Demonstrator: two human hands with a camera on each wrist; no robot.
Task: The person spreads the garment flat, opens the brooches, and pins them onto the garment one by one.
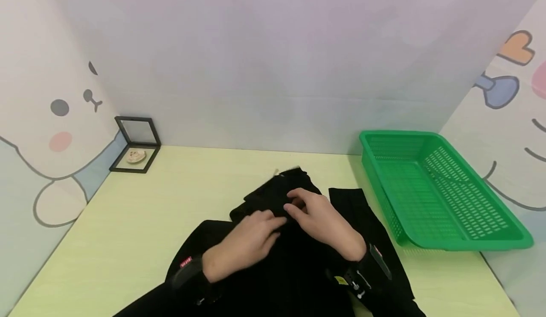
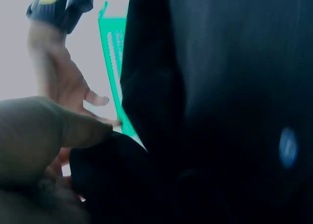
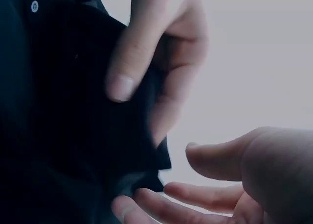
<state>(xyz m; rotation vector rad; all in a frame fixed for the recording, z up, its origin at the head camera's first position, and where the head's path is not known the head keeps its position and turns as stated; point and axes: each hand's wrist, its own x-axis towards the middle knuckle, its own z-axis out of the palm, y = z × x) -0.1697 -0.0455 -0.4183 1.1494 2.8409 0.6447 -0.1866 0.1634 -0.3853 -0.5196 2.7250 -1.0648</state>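
The black shirt [image 1: 294, 274] lies on the near middle part of the pale yellow table [image 1: 192, 184], running off toward the person, with its collar [image 1: 279, 191] at the far end. One sleeve [image 1: 371, 229] stretches along the right, beside the green basket [image 1: 381, 203]. The left hand [image 1: 247, 243] pinches the collar between thumb and fingers, the thumb on the near face in the right wrist view. The right hand [image 1: 322, 224] is just beside the collar, its grip spread, thumb apart from the fingers; whether its fingertips touch the cloth I cannot tell. A small pale button [image 3: 34, 7] shows on the shirt. At the far left a black hinged frame [image 1: 128, 169] stands open, a small beige round thing [image 1: 136, 156] resting on its lower half.
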